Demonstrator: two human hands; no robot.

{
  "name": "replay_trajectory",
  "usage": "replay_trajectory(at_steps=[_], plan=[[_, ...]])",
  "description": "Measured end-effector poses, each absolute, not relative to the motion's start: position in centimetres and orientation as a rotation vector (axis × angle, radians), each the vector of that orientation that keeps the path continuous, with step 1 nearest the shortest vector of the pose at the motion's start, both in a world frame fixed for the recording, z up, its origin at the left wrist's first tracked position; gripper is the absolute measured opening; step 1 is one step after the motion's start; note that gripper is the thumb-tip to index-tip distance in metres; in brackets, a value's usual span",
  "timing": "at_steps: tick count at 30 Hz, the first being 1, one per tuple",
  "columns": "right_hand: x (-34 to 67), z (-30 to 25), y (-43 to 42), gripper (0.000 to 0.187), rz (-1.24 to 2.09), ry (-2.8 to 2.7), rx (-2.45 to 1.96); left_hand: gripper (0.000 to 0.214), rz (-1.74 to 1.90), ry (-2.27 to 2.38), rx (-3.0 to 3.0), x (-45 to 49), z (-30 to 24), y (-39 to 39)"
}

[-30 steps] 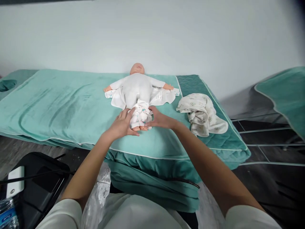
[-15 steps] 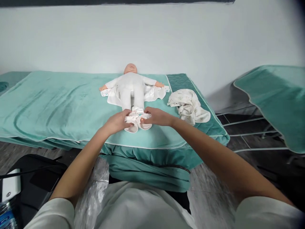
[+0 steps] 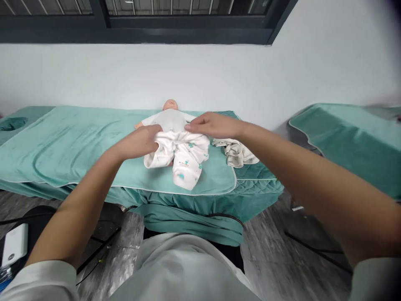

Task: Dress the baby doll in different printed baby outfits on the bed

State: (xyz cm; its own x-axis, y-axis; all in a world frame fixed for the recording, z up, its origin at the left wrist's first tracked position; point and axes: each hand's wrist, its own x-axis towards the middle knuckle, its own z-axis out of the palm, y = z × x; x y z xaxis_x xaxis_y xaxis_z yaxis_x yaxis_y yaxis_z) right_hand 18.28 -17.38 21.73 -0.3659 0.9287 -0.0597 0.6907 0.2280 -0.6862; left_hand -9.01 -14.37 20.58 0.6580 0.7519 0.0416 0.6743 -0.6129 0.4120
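Note:
A baby doll [image 3: 171, 113] in white lies on its back on a teal padded table [image 3: 69, 142], head toward the wall. Both my hands hold up a pair of small white printed trousers [image 3: 184, 158] in front of the doll's lower body. My left hand [image 3: 139, 141] is closed on the left side of the waistband. My right hand [image 3: 213, 124] pinches the right side. The trouser legs hang down toward me over the table's edge region. The doll's legs are hidden behind the garment.
A crumpled white printed cloth [image 3: 236, 151] lies on the table right of the doll. A second teal table [image 3: 344, 133] stands at the right. On the floor at left are black equipment and a white device [image 3: 14, 244]. A dark window frame runs above the wall.
The trousers were bunched at the doll's feet; now they are off the legs and lifted between both hands. My view has tilted upward and my hands have risen.

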Motion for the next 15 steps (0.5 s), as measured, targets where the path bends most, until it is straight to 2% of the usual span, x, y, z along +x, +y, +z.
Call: replay_trajectory(at_steps=[4, 7, 10, 15], plan=[[16.7, 25.7, -17.9, 0.049, 0.807, -2.178, -1.432, 0.041, 0.505, 1.171, 2.557, -9.2, 24.7, -15.5], [15.7, 27.8, -18.1, 0.037, 0.727, -2.151, -1.354, 0.044, 0.344, 1.117, 2.611, -9.6, 26.5, -15.6], [15.2, 28.8, -18.1, 0.033, 0.66, -2.037, -1.219, 0.04, 0.162, 1.047, 2.534, -10.3, 27.8, -15.4], [14.9, 29.6, -18.5, 0.027, 0.628, -1.969, -0.958, 0.031, 0.339, 1.068, 2.262, -11.1, 29.1, -16.0]])
